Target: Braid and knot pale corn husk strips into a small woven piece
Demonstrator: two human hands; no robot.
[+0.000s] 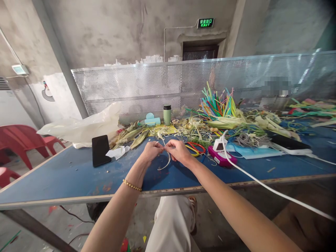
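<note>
My left hand [152, 151] and my right hand [177, 150] meet over the blue table, fingertips pinched close together. Between them runs a thin pale strip [168, 163], which looks like dried husk; one end curls down below the fingers and another pokes up above. Both hands are closed on it. Just behind lies a heap of shredded husk [194, 126]. Scissors with red and yellow handles [195, 149] rest to the right of my right hand. Corn husks [131, 137] lie behind my left hand.
A black phone [100, 150] and white paper [118, 153] lie on the left, near a plastic bag [86, 124]. A green cup [167, 114] stands behind. Colored pipe cleaners [217, 103], a magenta box [222, 157] and a white cable [252, 179] are on the right. A perforated metal screen [126, 87] lines the back.
</note>
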